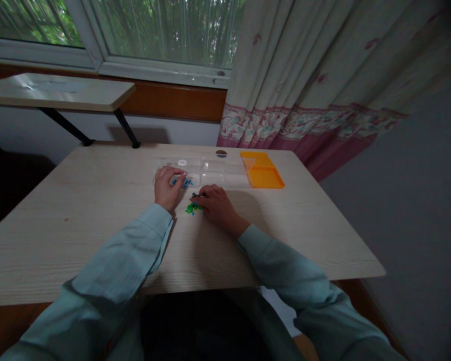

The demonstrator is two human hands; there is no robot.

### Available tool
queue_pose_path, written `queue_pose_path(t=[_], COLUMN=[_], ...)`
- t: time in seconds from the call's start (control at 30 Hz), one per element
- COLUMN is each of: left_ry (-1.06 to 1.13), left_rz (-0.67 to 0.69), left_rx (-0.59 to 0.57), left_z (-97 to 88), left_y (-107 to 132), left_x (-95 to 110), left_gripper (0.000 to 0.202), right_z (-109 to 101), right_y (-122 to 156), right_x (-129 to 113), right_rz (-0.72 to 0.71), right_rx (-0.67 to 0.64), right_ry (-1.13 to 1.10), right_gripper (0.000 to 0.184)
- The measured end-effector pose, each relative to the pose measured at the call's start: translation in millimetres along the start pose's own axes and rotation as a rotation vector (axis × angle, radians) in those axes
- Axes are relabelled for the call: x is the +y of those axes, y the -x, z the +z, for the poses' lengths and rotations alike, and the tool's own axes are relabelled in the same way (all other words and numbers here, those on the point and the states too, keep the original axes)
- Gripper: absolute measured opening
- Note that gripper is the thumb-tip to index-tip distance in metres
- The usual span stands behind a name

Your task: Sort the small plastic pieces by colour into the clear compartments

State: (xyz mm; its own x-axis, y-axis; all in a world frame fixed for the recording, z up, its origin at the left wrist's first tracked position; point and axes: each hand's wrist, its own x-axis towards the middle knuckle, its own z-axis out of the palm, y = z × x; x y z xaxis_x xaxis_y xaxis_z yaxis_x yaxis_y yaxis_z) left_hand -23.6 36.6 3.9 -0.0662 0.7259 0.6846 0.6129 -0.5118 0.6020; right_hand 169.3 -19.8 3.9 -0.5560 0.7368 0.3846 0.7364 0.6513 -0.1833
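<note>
My left hand (168, 188) is at the left end of a clear plastic compartment box (213, 179). Its thumb and forefinger come together above the front left compartment, and whatever may be between them is too small to make out. Small blue pieces (187, 182) lie in that compartment, partly covered by the fingers. Just in front of the box, a little pile of green, blue, yellow and dark pieces (191, 207) rests on the table. My right hand (220, 206) reaches over the pile's right side, fingers bent and fingertips among the pieces; what they grip is hidden.
An orange tray or lid (268, 176) adjoins the box's right end. Behind the box, a round dark mark or disc (221, 154) shows on the pale wooden table (97, 225). A raised shelf (108, 98) stands at the back left, and a curtain (285, 90) hangs behind the table.
</note>
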Motion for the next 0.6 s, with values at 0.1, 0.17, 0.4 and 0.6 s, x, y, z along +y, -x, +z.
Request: queue_pose_path(t=[0.1, 0.17, 0.4, 0.6], left_ry=[0.013, 0.021, 0.027, 0.033], left_rz=[0.008, 0.014, 0.019, 0.007], left_rx=[0.009, 0.012, 0.008, -0.006], left_z=[0.0, -0.2, 0.0, 0.1], left_y=[0.1, 0.0, -1.2, -0.6], left_x=[-0.3, -0.5, -0.8, 0.0], left_gripper=[0.016, 0.016, 0.016, 0.016], right_z=[-0.5, -1.3, -3.9, -5.5], right_y=[-0.5, -0.7, 1.3, 3.0], right_x=[0.6, 1.0, 5.6, 7.4], right_rz=[0.013, 0.019, 0.003, -0.021], right_rx=[0.001, 0.007, -0.002, -0.028], right_ry=[0.009, 0.008, -0.035, -0.054], right_gripper=[0.025, 0.023, 0.025, 0.025])
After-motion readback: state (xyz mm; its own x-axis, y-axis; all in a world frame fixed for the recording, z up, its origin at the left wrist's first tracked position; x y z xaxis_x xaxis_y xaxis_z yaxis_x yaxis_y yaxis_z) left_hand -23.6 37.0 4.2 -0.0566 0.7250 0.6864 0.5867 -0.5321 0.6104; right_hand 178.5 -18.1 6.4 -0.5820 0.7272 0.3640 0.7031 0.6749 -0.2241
